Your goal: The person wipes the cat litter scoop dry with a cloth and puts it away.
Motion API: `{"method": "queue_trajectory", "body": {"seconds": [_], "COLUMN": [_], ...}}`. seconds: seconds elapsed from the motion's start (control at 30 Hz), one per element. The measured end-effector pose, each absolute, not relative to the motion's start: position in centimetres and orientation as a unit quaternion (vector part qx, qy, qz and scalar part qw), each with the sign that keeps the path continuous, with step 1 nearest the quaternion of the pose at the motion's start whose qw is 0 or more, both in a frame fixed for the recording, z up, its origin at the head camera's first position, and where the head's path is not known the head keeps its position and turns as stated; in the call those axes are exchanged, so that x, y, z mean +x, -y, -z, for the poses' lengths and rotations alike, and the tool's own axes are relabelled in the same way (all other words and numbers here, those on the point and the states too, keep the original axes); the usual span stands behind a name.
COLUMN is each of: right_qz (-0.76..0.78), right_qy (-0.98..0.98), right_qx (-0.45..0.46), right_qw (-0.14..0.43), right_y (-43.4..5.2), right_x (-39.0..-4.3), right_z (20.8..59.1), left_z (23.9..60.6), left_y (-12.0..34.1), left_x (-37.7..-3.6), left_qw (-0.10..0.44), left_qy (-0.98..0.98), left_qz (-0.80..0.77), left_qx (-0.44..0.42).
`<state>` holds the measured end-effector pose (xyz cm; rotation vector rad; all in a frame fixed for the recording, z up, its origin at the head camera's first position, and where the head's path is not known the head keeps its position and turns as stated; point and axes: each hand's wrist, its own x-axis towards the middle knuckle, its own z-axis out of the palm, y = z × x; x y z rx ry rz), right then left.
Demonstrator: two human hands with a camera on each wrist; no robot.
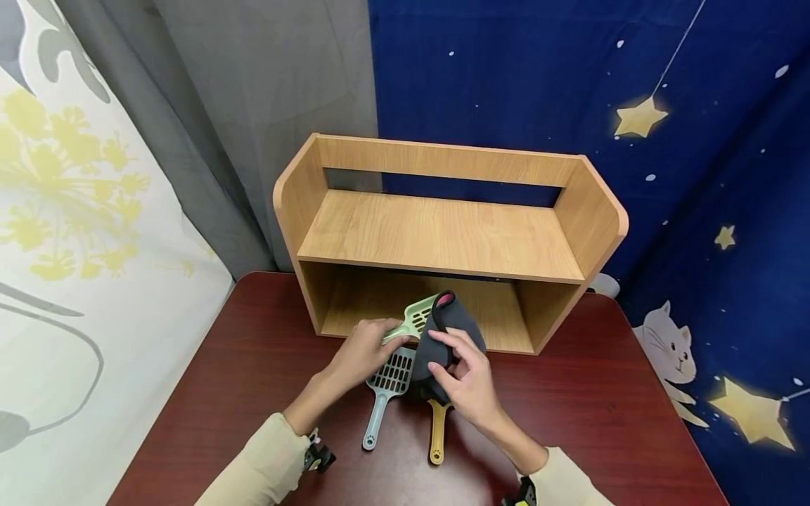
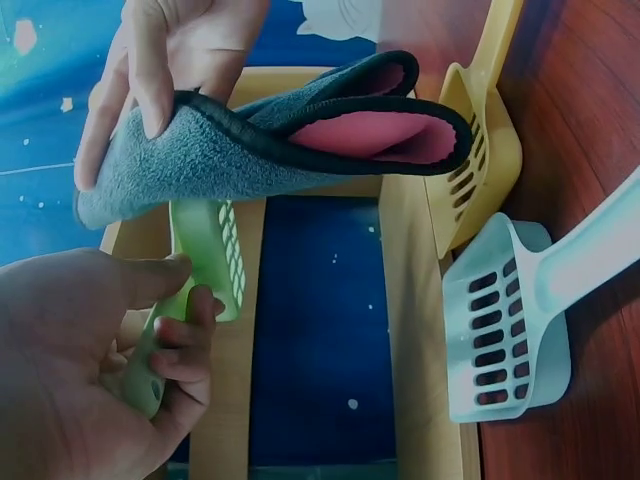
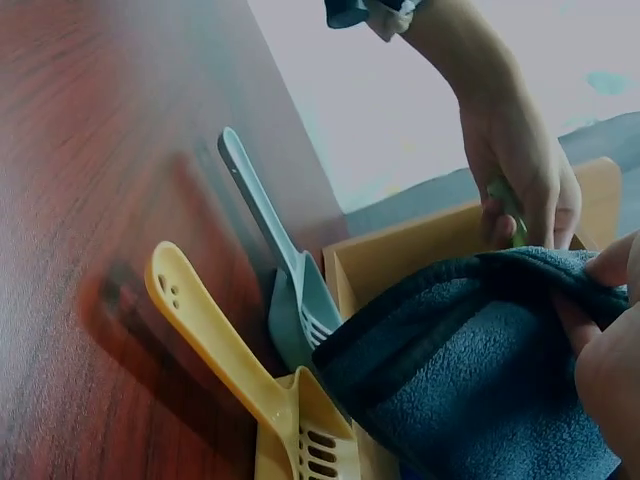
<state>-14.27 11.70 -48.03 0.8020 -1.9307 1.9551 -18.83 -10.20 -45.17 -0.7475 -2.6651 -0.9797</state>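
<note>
Basically, your left hand (image 1: pixel 363 348) gripped the green scoop (image 1: pixel 414 320) by its handle, raised before the shelf (image 1: pixel 443 239), while your right hand (image 1: pixel 465 379) pinched the grey cloth (image 1: pixel 452 327) against it; best kept that handle steady and wiped along the slots.

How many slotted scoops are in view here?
3. The green scoop is held in the left hand. The blue scoop lies on the table. The yellow scoop lies beside it, partly covered by the grey cloth that the right hand holds.
</note>
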Motion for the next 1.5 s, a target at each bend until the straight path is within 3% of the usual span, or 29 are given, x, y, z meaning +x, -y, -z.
{"method": "queue_trajectory", "body": {"seconds": [0.47,1.0,1.5], "right_qz": [-0.676,-0.659,-0.672], "right_qy": [0.675,0.682,0.684], "right_qx": [0.201,0.273,0.183], "right_qw": [0.216,0.161,0.216], "right_y": [-15.0,-10.8,-14.3], "right_x": [-16.3,-14.4,-16.5], "right_z": [46.9,47.2,46.9], "left_z": [45.2,44.9,45.2], "left_y": [11.4,10.1,11.5], "left_x": [-18.3,-18.7,-18.2], "left_qw": [0.112,0.111,0.12], "left_qy": [0.894,0.89,0.891], "left_qz": [0.333,0.354,0.337], "left_qx": [-0.277,-0.264,-0.28]}}
